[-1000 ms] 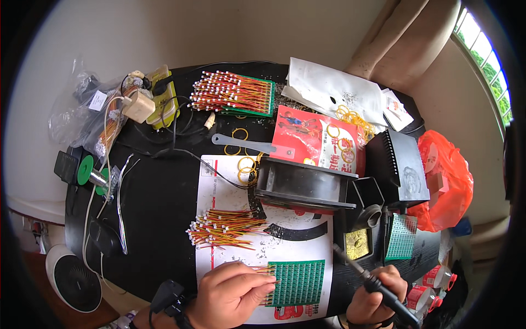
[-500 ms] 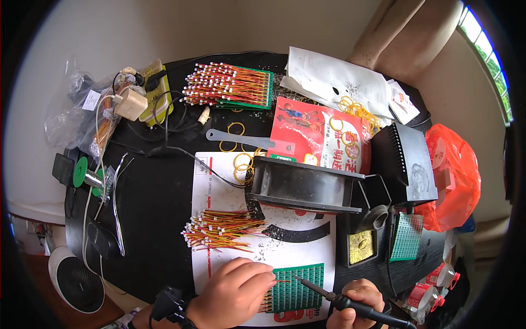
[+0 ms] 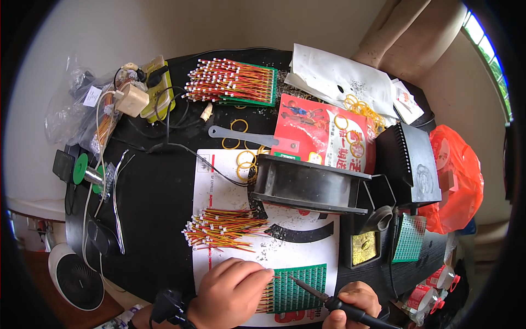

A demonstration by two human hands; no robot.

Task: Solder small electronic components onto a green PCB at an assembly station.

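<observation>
My left hand (image 3: 233, 290) is closed at the left edge of a green circuit board (image 3: 301, 282), its thumb and fingertips pinching a thin red wire (image 3: 276, 277) whose end reaches over the board. Rows of red and yellow wires stick out from the board's left side, partly under that hand. My right hand (image 3: 356, 301) is wrapped round a soldering iron (image 3: 334, 304). Its tip points left and sits over the board, close to the wire's end; whether they touch I cannot tell. Beyond my left hand lies a loose pile of red and yellow wires with white connectors (image 3: 224, 229).
A black fan-like housing (image 3: 312, 183) stands beyond the board, beside a soldering iron stand with a yellow sponge (image 3: 364, 248) and a black box (image 3: 408, 164). Wired boards (image 3: 235, 82) are stacked at the back. Solder spool (image 3: 93, 174) and cables lie left, a red plastic bag (image 3: 457, 181) right.
The view has shifted slightly. The wire in my left hand reaches less far over the board than before, and the soldering iron has moved slightly left with my right hand.
</observation>
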